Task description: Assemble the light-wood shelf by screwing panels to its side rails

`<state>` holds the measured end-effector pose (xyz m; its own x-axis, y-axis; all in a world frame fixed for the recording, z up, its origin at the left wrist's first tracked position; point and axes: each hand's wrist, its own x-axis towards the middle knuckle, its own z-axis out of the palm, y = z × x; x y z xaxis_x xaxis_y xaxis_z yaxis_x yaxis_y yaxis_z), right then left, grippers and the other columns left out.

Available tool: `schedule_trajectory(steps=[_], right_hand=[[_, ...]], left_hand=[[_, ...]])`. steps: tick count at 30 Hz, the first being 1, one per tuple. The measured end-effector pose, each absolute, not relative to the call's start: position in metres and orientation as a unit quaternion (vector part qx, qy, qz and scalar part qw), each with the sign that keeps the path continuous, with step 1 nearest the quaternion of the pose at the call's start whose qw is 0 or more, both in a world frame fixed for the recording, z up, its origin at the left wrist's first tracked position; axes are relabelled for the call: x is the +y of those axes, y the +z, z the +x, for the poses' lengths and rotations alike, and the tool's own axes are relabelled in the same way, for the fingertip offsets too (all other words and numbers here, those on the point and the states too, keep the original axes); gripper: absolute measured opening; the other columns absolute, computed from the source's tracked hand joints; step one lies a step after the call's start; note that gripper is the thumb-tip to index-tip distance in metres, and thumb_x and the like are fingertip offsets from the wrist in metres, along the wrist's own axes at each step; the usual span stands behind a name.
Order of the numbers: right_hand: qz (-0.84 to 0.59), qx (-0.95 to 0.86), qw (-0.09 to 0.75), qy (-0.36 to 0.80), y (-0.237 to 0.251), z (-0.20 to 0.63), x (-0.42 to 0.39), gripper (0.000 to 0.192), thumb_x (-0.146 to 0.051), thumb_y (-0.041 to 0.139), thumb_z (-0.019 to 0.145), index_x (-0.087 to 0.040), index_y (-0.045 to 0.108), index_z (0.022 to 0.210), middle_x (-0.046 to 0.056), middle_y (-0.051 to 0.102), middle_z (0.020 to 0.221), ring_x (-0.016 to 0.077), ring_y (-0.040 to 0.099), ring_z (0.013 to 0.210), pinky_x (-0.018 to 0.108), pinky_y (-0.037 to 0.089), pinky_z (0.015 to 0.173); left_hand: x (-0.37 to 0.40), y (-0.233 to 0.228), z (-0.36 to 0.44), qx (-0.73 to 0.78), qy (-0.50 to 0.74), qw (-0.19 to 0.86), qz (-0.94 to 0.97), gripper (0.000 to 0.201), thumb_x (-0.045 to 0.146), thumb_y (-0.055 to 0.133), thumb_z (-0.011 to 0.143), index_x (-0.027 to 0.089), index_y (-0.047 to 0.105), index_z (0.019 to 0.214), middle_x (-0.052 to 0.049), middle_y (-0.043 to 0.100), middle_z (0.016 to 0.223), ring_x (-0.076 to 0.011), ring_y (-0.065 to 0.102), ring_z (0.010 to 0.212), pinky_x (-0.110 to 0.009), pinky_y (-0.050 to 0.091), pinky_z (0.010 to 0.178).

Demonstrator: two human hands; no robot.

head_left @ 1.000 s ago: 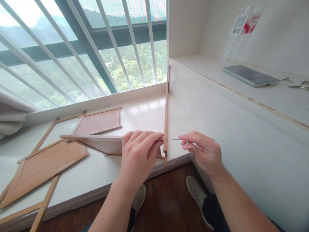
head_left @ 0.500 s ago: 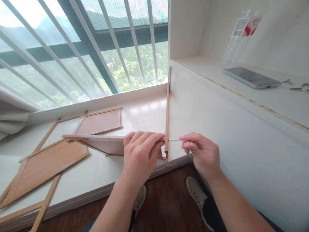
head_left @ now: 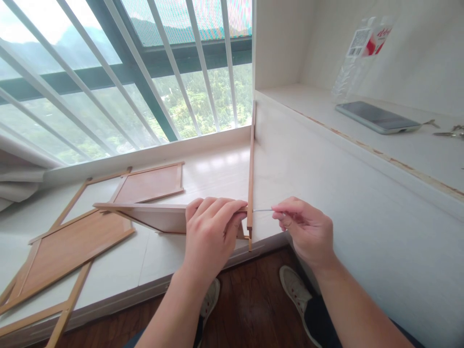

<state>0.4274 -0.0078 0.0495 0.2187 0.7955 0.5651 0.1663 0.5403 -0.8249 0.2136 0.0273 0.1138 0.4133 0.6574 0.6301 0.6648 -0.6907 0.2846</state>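
My left hand (head_left: 213, 229) is wrapped over the right end of a wooden panel (head_left: 152, 217), where it meets an upright wooden strip (head_left: 251, 179). The panel's framed edge runs left from my fingers, tilted above the white ledge. On the other side of the strip, my right hand (head_left: 306, 229) pinches a thin metal rod (head_left: 262, 210), which looks like a hex key. Its tip meets the strip's right face, level with my left fingers. The rod's other end is hidden in my right fingers.
Wooden framed panels (head_left: 72, 246) lie on the white ledge (head_left: 163, 261) at left, below a barred window (head_left: 174, 72). A shelf at right holds a phone (head_left: 377, 117), a clear plastic bottle (head_left: 357, 58) and keys (head_left: 453, 131). Dark wooden floor (head_left: 250, 295) lies below.
My right hand has shifted slightly right, and its fingers have turned a little around the metal rod. My left hand and the panel stay where they were.
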Motion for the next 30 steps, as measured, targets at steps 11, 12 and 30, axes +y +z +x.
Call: schedule_trajectory(steps=[11, 12, 30], right_hand=[[-0.376, -0.625, 0.66, 0.179, 0.0502, 0.4294, -0.007, 0.042, -0.004, 0.065, 0.1, -0.037, 0.086, 0.115, 0.003, 0.077, 0.097, 0.0148, 0.065, 0.075, 0.031, 0.054, 0.065], [-0.376, -0.627, 0.66, 0.174, 0.0504, 0.429, -0.0071, 0.041, -0.005, 0.065, 0.1, -0.037, 0.087, 0.114, 0.003, 0.077, 0.097, 0.015, 0.066, 0.075, 0.032, 0.055, 0.064], [-0.376, -0.648, 0.647, 0.143, 0.0518, 0.4324, -0.0064, 0.04, -0.004, 0.067, 0.098, -0.036, 0.088, 0.109, 0.004, 0.08, 0.1, 0.0184, 0.074, 0.083, 0.033, 0.062, 0.07]], left_hand=[[0.0278, 0.1139, 0.2137, -0.399, -0.36, 0.0, -0.843, 0.014, 0.023, 0.063, 0.105, 0.028, 0.075, 0.107, 0.004, 0.083, 0.103, -0.0165, 0.069, 0.093, -0.041, 0.039, 0.097], [0.0277, 0.114, 0.2137, -0.4, -0.36, 0.0, -0.843, 0.014, 0.023, 0.062, 0.105, 0.028, 0.075, 0.107, 0.004, 0.083, 0.103, -0.0168, 0.07, 0.093, -0.041, 0.039, 0.097], [0.028, 0.1147, 0.2145, -0.397, -0.36, 0.012, -0.844, 0.012, 0.023, 0.063, 0.104, 0.027, 0.074, 0.106, 0.003, 0.083, 0.102, -0.017, 0.069, 0.091, -0.04, 0.039, 0.095]])
